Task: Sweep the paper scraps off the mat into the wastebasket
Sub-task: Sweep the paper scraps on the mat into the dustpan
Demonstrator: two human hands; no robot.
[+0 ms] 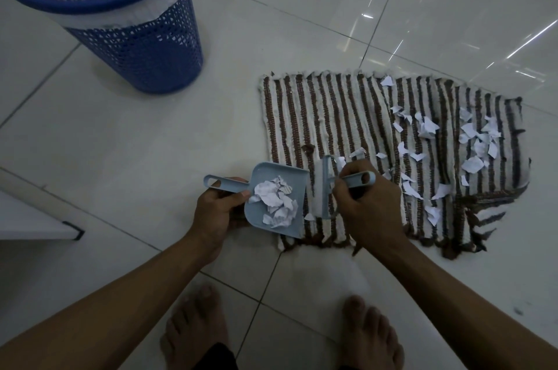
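A brown-and-white striped mat (332, 115) lies on the tiled floor. White paper scraps (477, 140) are scattered over its right half. My left hand (216, 212) grips the handle of a light blue dustpan (294, 185), whose open edge rests on the mat's near left corner; a heap of scraps (276, 200) lies in the pan. My right hand (367, 203) holds a small light blue brush (326, 188) by its handle, the brush head standing just right of the pan. A blue mesh wastebasket (133, 46) with a white liner stands at the far left.
My two bare feet (280, 336) stand on the tiles below the mat. The corner of a white board or low furniture (39, 221) juts in from the left edge. Glossy white floor tiles (453, 7) surround the mat.
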